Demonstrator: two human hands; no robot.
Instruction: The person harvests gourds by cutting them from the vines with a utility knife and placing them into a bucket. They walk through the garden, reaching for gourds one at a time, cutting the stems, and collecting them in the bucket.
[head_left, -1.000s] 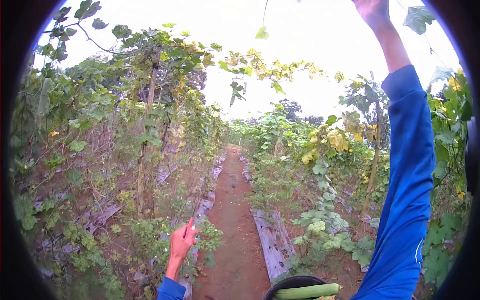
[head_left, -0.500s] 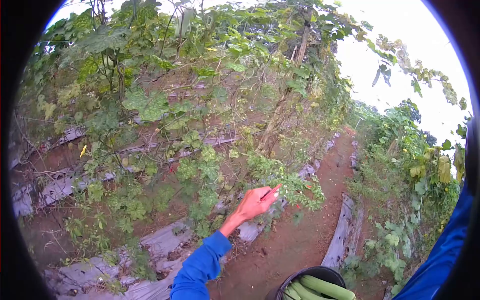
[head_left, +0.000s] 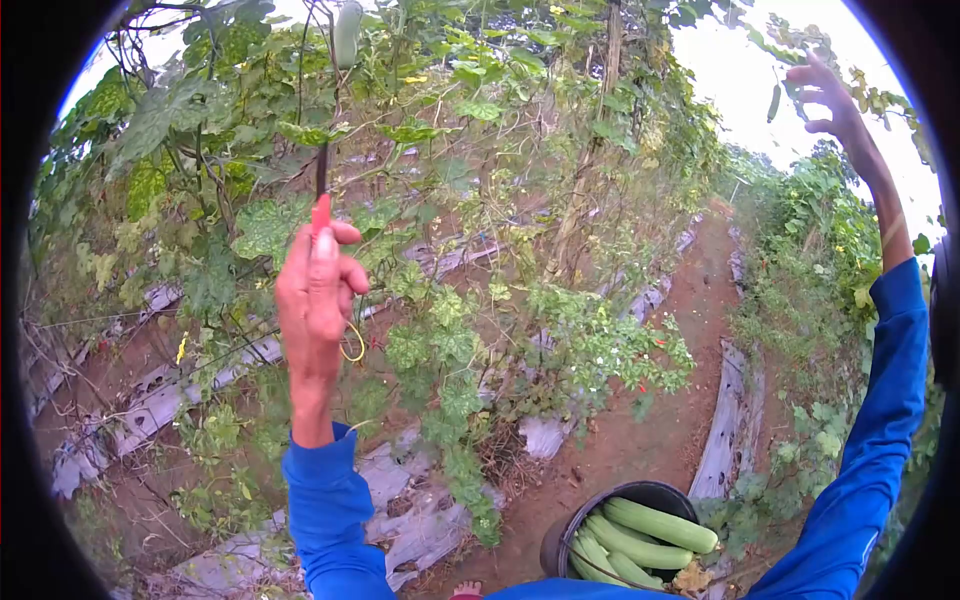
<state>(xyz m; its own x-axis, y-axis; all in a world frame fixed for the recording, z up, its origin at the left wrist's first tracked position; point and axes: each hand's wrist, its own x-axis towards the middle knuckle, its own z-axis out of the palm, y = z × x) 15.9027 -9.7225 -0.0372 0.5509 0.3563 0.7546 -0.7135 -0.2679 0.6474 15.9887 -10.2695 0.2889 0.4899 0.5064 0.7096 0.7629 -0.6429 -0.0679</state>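
My left hand [head_left: 322, 285] is raised among the vines, closed on a small knife [head_left: 321, 205] with a red handle. The dark blade points straight up. A yellow loop hangs beside this wrist. Above the blade, a pale green gourd [head_left: 348, 35] hangs from the vines. My right hand [head_left: 835, 105] reaches high at the upper right, fingers apart and nothing visible in them. Close to its fingertips a slim green gourd [head_left: 774, 103] dangles against the bright sky. Low in front of me stands a dark bucket [head_left: 552, 548] holding several long green gourds [head_left: 650, 521].
A leaning wooden post [head_left: 590, 150] supports the leafy vines on the left. A chilli plant [head_left: 610, 345] with red fruits leans over the dirt path [head_left: 690, 320]. Grey plastic sheeting [head_left: 722, 430] lines the beds. More vines [head_left: 810, 240] grow on the right.
My left hand has risen up and left from the chilli plant, with the knife now upright. My right hand has come into view, raised. The bucket shows more fully.
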